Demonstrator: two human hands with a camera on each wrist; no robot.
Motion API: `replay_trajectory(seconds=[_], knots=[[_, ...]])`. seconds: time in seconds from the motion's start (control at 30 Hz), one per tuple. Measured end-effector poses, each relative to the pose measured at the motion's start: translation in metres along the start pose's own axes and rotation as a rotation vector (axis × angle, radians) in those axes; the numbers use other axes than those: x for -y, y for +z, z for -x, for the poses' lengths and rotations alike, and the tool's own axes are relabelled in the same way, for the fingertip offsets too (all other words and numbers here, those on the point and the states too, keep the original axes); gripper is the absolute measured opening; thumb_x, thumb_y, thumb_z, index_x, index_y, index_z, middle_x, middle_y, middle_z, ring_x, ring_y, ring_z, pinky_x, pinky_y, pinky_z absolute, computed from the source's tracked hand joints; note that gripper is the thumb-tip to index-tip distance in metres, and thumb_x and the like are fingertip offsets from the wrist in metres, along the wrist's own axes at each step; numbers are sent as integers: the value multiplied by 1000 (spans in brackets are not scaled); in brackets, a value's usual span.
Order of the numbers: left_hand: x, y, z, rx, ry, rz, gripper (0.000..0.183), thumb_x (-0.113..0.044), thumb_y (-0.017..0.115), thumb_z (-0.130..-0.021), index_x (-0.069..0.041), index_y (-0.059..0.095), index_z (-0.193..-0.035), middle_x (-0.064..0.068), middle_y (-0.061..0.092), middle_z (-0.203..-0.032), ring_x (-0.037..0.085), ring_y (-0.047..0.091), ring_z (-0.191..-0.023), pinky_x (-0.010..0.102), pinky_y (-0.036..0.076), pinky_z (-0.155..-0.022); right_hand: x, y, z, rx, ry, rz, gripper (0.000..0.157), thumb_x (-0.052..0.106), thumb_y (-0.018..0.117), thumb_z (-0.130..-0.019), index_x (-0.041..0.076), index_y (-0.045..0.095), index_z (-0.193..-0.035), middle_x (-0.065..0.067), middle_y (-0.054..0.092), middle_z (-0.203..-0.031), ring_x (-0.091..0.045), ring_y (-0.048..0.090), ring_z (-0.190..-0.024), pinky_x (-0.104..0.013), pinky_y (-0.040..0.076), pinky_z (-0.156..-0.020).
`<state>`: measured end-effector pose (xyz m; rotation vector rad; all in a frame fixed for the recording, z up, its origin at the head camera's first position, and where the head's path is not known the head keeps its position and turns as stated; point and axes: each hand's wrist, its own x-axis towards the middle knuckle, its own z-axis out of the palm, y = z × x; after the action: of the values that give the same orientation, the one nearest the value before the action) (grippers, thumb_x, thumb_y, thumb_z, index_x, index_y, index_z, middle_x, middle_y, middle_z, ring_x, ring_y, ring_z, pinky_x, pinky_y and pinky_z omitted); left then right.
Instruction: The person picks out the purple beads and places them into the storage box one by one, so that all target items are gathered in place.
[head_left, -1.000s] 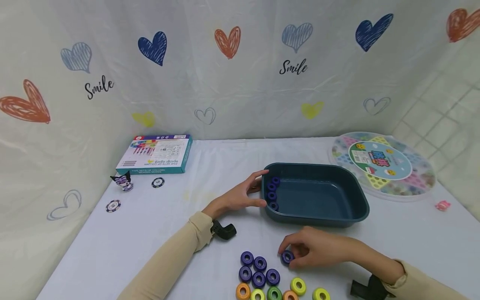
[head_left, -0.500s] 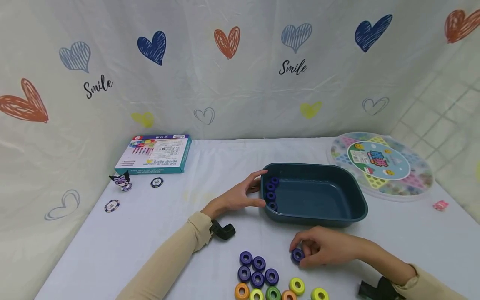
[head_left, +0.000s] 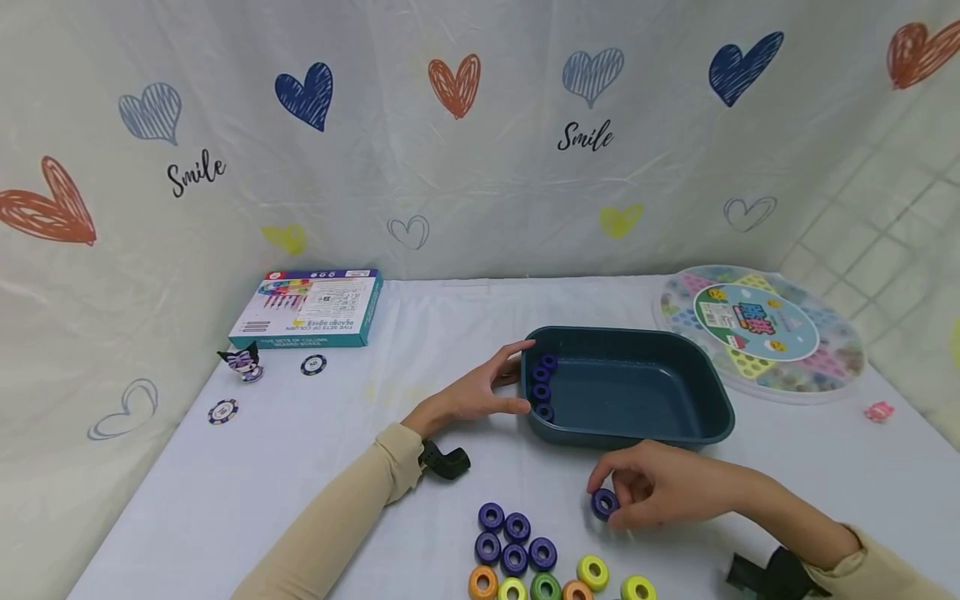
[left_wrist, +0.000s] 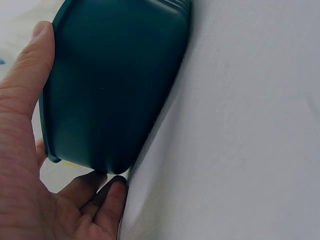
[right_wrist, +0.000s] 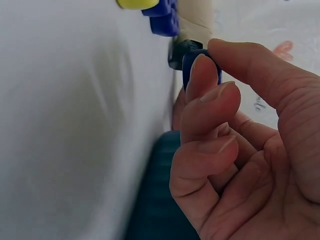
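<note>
Apparently midway: a right hand (head_left: 667, 483) pinches a purple ring (head_left: 597, 509) near a dark tray (head_left: 637, 392).

The ring, between thumb and fingers, is in front of the tray's near side; whether it touches the table (head_left: 420, 533) is unclear. The left hand (head_left: 480, 392) grips the tray's left end, where four purple rings (head_left: 547, 398) line up inside. Five loose purple rings (head_left: 514, 548) lie outside, beside yellow, orange and green ones (head_left: 583, 575), so about half the purple looks left.
</note>
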<state>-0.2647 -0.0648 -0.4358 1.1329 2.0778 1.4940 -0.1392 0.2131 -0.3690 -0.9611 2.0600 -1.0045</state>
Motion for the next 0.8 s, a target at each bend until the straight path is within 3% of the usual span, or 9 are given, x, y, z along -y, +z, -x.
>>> replay_trajectory(seconds=[0.43, 0.67, 0.8], knots=[[1, 0, 1, -4, -4, 2, 90, -48, 68, -75, -29, 12, -144, 8, 28, -143, 10, 32, -127, 32, 29, -104, 20, -29, 5, -52, 6, 7, 28, 23, 63, -85, 12, 56, -110, 3, 57, -70, -5, 49, -54, -24, 46, -45], [2, 1, 1, 1, -15, 6, 89, -50, 67, -75, -32, 12, -143, 6, 28, -143, 15, 33, -127, 33, 29, -104, 23, -52, -3, -79, 17, 64, 28, 25, 64, -85, 14, 56, -109, 1, 56, -66, -9, 49, -51, -27, 47, -47], [2, 1, 1, -1, -20, 9, 89, -50, 67, -74, -33, 13, -143, 4, 28, -143, 16, 34, -127, 33, 29, -103, 17, -67, -11, -108, 42, 87, 32, 25, 64, -85, 10, 55, -112, -3, 57, -64, -12, 50, -50, -29, 48, -49]])
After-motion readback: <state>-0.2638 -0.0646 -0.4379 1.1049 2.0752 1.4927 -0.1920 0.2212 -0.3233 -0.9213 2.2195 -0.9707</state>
